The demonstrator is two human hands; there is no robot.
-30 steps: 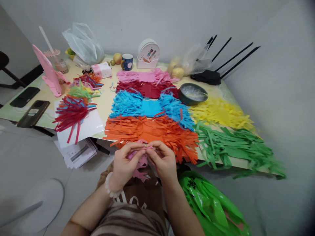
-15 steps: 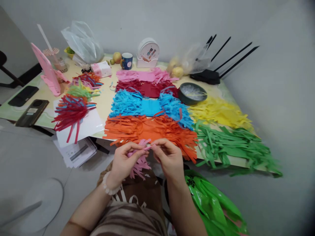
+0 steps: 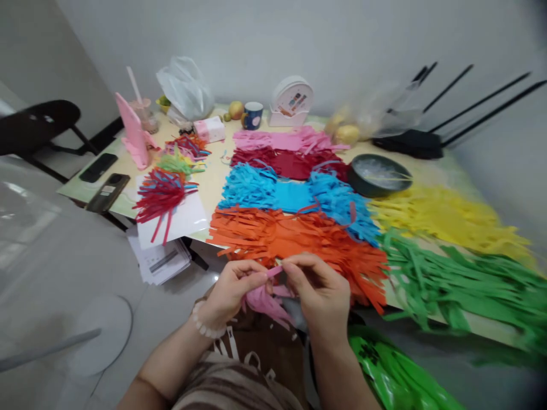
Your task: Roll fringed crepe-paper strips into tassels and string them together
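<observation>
A yellowish table stands against a grey wall (a black chair is at its left). On it lie six fringed paper sheets, one dark bowl, one blue mug and two phones. Before the table edge, the left hand and right hand both pinch one pink fringed paper, its strips hanging below them.
</observation>
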